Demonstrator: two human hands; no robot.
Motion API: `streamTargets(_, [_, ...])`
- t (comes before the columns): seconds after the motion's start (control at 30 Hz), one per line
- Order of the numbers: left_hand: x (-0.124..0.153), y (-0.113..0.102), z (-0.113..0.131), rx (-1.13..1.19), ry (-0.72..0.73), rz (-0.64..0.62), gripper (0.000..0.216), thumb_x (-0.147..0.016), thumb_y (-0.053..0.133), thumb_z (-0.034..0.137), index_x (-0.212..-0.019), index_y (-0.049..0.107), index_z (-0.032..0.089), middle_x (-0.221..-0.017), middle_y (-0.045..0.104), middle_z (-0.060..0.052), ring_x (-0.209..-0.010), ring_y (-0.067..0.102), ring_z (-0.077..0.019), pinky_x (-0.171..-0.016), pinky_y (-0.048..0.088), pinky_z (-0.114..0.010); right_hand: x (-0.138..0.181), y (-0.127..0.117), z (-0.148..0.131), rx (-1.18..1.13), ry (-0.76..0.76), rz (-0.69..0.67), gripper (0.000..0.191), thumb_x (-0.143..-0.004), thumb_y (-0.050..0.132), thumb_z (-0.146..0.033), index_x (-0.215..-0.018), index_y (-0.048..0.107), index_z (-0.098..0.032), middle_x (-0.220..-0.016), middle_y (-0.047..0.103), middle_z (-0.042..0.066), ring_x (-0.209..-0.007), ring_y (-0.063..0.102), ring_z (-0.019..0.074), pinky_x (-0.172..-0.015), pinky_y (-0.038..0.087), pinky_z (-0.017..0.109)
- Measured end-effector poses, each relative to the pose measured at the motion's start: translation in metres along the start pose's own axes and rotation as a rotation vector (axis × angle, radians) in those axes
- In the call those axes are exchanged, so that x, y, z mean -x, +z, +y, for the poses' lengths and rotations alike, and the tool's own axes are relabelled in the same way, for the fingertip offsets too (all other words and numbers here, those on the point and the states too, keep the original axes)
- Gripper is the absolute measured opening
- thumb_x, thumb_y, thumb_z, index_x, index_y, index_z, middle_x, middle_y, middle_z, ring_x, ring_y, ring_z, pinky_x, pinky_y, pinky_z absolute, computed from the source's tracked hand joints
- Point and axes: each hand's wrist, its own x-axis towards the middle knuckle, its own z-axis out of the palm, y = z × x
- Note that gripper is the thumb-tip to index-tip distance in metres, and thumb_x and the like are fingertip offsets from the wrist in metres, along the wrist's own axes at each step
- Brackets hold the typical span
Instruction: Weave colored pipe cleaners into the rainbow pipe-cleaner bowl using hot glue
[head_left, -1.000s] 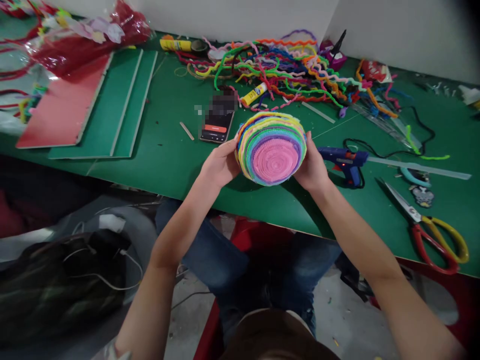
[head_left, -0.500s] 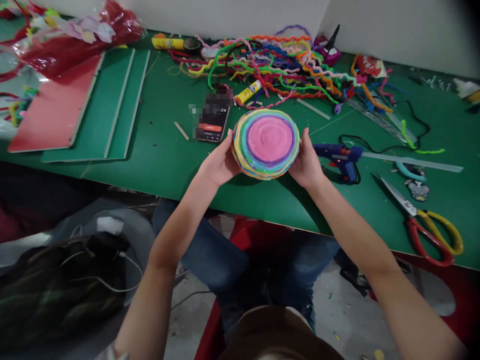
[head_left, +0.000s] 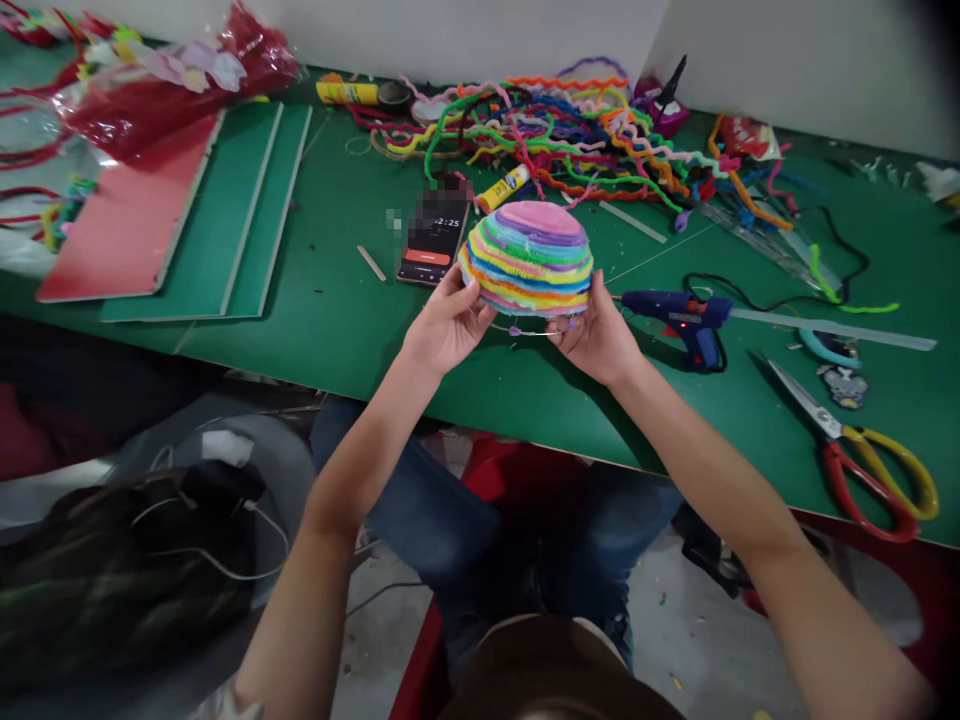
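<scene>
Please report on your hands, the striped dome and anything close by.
Left hand and right hand holding striped dome from either side. Pink end up. Glue gun close by right hand, nozzle pointing toward it.

A green table [head_left: 337, 310] stands against pale walls [head_left: 795, 75].

a green tabletop [head_left: 352, 345] carries fuzzy coloured stems [head_left: 551, 130] along its back edge, scissors [head_left: 828, 425] near the front edge.

A fuzzy, matt dome [head_left: 529, 257] shows between 2 hands [head_left: 442, 328]; right of them, a smooth plastic glue gun [head_left: 688, 314] and metal-bladed scissors [head_left: 827, 424].
</scene>
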Motion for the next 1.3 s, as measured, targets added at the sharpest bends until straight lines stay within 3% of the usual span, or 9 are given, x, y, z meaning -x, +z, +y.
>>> streamTargets(0.43, [-0.007, -0.004, -0.003, 0.000, 0.000, 0.065, 0.020, -0.089, 0.053, 0.015, -0.107, 0.062, 0.019, -0.090, 0.071, 0.002, -0.080, 0.070, -0.0076, -0.068, 0.057, -0.013, 0.003, 0.005, 0.002, -0.097, 0.071, 0.077, 0.026, -0.078, 0.066, -0.050, -0.082, 0.063, -0.025, -0.066, 0.061, -0.006, -0.062, 0.059, 0.0062, -0.058, 0.050, 0.018])
streamTargets(0.7, [-0.008, -0.005, -0.002, -0.030, 0.044, 0.114, 0.022, -0.092, 0.052, 0.036, -0.101, 0.065, 0.021, -0.108, 0.070, -0.002, -0.111, 0.063, -0.0161, -0.080, 0.058, -0.020, 0.006, 0.004, 0.007, 0.023, -0.011, -0.028, 0.031, -0.075, 0.069, -0.052, -0.084, 0.060, -0.024, -0.072, 0.063, -0.006, -0.061, 0.060, 0.0046, -0.059, 0.051, 0.016])
streamTargets(1.07, [-0.010, -0.009, -0.005, -0.029, 0.081, 0.078, 0.014, -0.088, 0.059, 0.030, -0.096, 0.067, 0.020, -0.104, 0.070, -0.001, -0.113, 0.062, -0.0139, -0.092, 0.054, -0.020, 0.007, 0.003, 0.008, 0.005, -0.034, -0.063, 0.039, -0.064, 0.076, -0.055, -0.084, 0.062, -0.024, -0.069, 0.063, -0.008, -0.056, 0.058, 0.0028, -0.058, 0.051, 0.015])
streamTargets(1.3, [-0.009, -0.007, -0.004, -0.066, 0.130, 0.083, 0.011, -0.084, 0.064, 0.025, -0.093, 0.066, 0.021, -0.105, 0.069, -0.001, -0.115, 0.061, -0.0162, -0.093, 0.053, -0.022, 0.007, 0.002, 0.010, 0.049, -0.039, -0.039, 0.034, -0.070, 0.072, -0.054, -0.085, 0.061, -0.026, -0.071, 0.062, -0.005, -0.058, 0.057, 0.0064, -0.060, 0.051, 0.021])
